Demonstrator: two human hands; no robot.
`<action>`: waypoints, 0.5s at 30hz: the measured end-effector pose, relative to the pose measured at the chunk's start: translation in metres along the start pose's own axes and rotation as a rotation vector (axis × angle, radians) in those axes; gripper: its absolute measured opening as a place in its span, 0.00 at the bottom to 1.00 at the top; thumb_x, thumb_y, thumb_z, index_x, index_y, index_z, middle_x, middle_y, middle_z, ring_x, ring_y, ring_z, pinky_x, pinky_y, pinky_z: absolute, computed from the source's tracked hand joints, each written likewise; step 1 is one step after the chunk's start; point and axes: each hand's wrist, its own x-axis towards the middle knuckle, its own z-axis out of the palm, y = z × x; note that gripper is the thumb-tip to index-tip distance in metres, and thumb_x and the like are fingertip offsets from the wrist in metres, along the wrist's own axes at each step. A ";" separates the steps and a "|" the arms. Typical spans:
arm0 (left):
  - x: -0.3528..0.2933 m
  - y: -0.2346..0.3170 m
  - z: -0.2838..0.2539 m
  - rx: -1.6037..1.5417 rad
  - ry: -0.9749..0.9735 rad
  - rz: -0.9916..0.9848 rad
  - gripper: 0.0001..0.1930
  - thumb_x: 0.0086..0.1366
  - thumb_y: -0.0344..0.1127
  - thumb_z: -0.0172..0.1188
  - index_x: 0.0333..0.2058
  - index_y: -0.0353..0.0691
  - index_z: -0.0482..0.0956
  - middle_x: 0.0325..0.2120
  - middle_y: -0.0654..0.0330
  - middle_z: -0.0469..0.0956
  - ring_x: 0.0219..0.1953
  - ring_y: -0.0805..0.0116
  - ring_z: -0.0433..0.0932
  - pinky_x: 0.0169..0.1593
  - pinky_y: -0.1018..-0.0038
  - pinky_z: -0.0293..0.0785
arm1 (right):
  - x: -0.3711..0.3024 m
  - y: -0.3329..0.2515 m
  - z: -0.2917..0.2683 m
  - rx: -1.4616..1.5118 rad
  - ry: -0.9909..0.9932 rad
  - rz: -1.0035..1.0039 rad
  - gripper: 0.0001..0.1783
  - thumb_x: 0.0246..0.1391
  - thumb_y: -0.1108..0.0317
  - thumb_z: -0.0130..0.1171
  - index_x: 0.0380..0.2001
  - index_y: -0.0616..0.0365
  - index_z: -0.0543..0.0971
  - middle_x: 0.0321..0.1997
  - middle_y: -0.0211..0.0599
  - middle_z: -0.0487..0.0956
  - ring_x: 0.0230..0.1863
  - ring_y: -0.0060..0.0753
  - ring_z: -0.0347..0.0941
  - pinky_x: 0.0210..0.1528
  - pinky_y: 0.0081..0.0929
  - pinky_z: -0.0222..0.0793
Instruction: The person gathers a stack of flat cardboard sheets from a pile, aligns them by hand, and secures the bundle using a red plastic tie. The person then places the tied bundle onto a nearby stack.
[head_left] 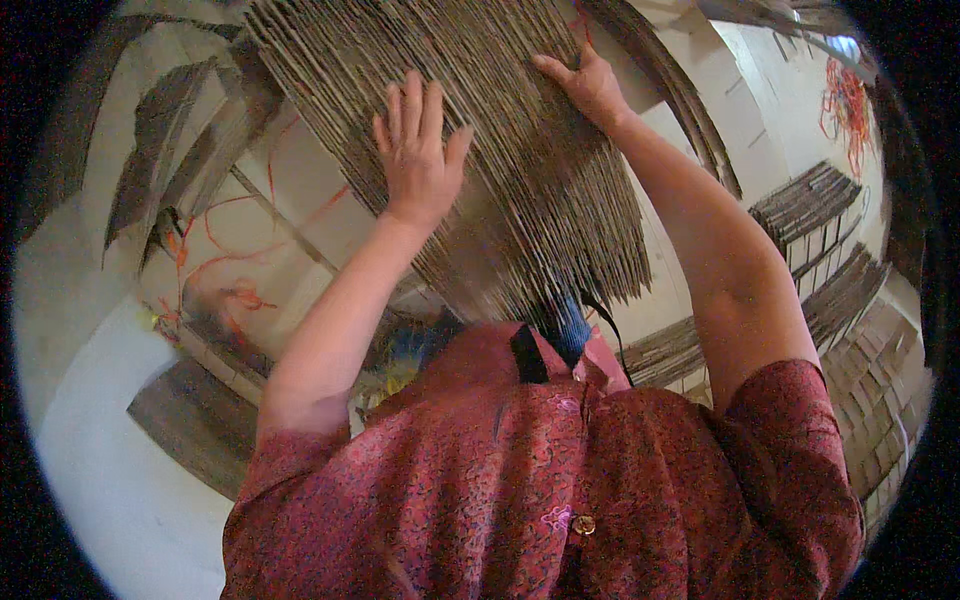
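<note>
A large stack of flat cardboard sheets (500, 150) stands in front of me, its ridged edges turned up toward me. My left hand (420, 160) lies flat on these edges, fingers stretched and thumb apart, holding nothing. At the stack's upper right side is my right hand (597, 90), its thumb stretched out over the edges. Its other fingers are only partly in sight. A thin red string (582, 18) runs just beyond the right fingertips; whether they touch it I cannot tell.
Loose orange-red string (225, 260) trails over the floor at left, near dark cardboard pieces (165, 150). More cardboard stacks (810, 205) stand at right, with layered cardboard (865, 385) below them. A bunch of orange-red string (848, 110) hangs at the upper right.
</note>
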 end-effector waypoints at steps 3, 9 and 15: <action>-0.052 0.028 0.008 0.037 -0.148 0.096 0.32 0.61 0.53 0.50 0.61 0.48 0.57 0.65 0.54 0.48 0.66 0.48 0.46 0.61 0.42 0.43 | -0.004 -0.001 0.006 -0.136 0.084 -0.022 0.47 0.37 0.30 0.58 0.49 0.61 0.70 0.45 0.56 0.76 0.47 0.55 0.72 0.51 0.43 0.66; -0.067 0.019 0.022 -0.016 -0.101 0.043 0.34 0.61 0.52 0.52 0.62 0.45 0.54 0.65 0.55 0.47 0.66 0.49 0.44 0.62 0.44 0.38 | -0.015 -0.016 0.007 -0.196 0.129 -0.010 0.47 0.40 0.30 0.55 0.52 0.60 0.67 0.43 0.58 0.76 0.46 0.56 0.72 0.48 0.44 0.67; -0.107 -0.082 0.013 -0.183 0.313 -0.665 0.38 0.62 0.44 0.54 0.62 0.30 0.45 0.63 0.42 0.48 0.65 0.47 0.46 0.65 0.57 0.41 | -0.008 0.003 0.011 0.087 0.041 -0.061 0.43 0.41 0.38 0.61 0.50 0.63 0.68 0.47 0.56 0.75 0.50 0.53 0.71 0.52 0.40 0.65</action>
